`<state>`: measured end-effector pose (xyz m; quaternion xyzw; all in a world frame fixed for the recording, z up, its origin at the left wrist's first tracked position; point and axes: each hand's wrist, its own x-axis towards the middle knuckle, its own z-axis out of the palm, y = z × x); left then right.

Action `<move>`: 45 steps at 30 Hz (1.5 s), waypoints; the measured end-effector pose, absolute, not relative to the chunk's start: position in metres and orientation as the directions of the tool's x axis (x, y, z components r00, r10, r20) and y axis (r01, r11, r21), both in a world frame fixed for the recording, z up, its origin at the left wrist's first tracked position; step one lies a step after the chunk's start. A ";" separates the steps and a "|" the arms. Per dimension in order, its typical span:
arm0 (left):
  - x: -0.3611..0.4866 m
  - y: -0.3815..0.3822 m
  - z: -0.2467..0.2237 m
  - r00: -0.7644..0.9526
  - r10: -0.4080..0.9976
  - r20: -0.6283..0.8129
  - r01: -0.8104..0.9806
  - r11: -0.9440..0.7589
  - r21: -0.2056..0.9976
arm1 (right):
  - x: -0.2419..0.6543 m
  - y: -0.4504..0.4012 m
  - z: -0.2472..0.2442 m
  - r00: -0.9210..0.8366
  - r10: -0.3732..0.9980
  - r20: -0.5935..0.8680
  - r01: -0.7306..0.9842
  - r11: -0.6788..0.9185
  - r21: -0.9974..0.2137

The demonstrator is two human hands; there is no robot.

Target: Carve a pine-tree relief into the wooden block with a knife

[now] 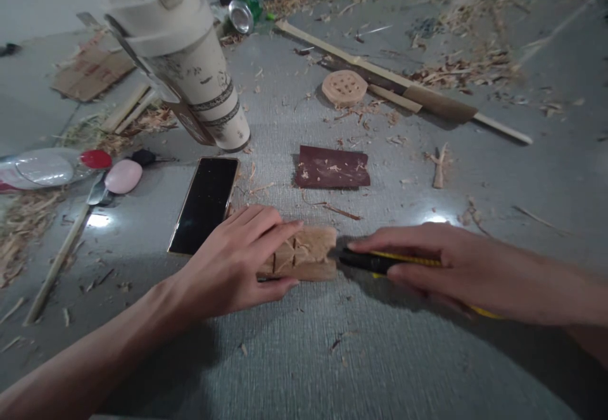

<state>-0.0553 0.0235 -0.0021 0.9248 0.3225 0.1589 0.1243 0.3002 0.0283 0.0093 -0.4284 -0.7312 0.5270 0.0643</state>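
Observation:
A small carved wooden block (313,254) with grooves cut in its top lies flat on the grey surface. My left hand (242,249) holds its left part, thumb along the near side and fingers across the top and far side. In my right hand (437,261) is a black and yellow utility knife (365,260), gripped with the fingers round its body. Its tip points left and meets, or nearly meets, the block's right end. Just beyond the block lies a dark red folded piece of sandpaper (332,168), dusted with shavings.
A phone (204,201) lies beside my left hand, with a tall white tumbler (209,78) behind it. Further off are a round carved wooden piece (344,87), long wooden sticks (380,68), a green can (246,7) and a plastic bottle (45,168). Wood shavings are scattered around.

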 end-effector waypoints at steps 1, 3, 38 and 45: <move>-0.055 0.024 -0.002 0.740 0.637 0.215 0.559 -0.760 0.331 | 0.300 0.027 0.010 -0.652 0.629 -0.423 0.552 0.011 -0.834; -0.054 0.024 -0.002 0.739 0.639 0.214 0.562 -0.759 0.329 | 0.298 0.026 0.013 -0.681 0.516 -0.519 0.554 -0.100 -0.827; -0.059 0.023 -0.001 0.713 0.694 0.097 0.584 -0.665 0.466 | 0.305 0.035 0.005 -0.790 0.609 0.068 0.563 0.765 -0.312; -0.060 0.022 -0.003 0.706 0.702 0.095 0.548 -0.627 0.554 | 0.302 0.031 0.005 -0.761 0.644 0.078 0.596 0.741 -0.309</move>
